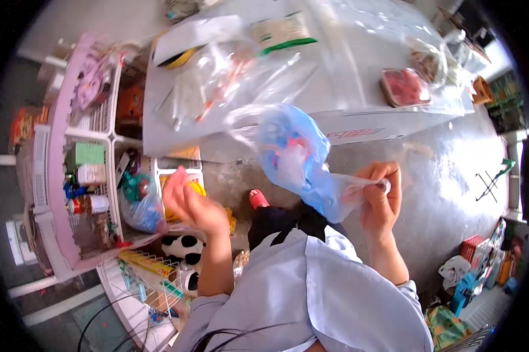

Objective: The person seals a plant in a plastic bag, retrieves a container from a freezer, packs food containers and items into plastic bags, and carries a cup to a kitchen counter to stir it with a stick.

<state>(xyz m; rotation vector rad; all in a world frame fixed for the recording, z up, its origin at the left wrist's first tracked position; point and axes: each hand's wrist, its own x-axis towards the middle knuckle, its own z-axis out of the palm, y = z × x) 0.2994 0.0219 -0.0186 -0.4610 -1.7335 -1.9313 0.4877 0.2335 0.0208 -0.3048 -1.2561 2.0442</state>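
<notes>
A clear plastic bag with blue and some pink inside hangs in the air in front of my body, stretched up and left toward the table edge. My right hand pinches its gathered end between thumb and fingers. My left hand is raised beside the shelf baskets, fingers apart and slightly blurred, touching nothing. Beyond the bag, clear plastic packaging with red marks lies on the white-covered table.
A green-and-white packet and a tray of red food are on the table. White baskets of goods stand left, with a panda-patterned item below. A red basket and bags sit at lower right.
</notes>
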